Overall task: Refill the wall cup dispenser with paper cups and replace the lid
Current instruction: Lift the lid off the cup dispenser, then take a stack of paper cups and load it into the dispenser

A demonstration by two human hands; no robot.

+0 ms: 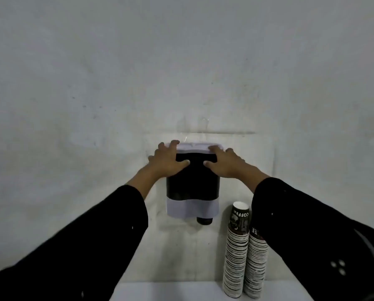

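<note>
A wall cup dispenser (192,187) hangs at the centre, with a dark body and a white lower band. A dark cup bottom (204,220) pokes out underneath on the right. Its white lid (194,146) lies across the top. My left hand (167,160) clasps the lid's left end, fingers over the top and thumb on the dark front. On the lid's right end my right hand (227,162) holds in the same way. Two tall stacks of paper cups (236,253) stand on the surface to the lower right, printed "COFFEE".
The plain grey wall (181,72) fills the view behind the dispenser. A white ledge or table top (171,292) lies below, bearing the cup stacks. My right sleeve partly covers the second stack (255,266).
</note>
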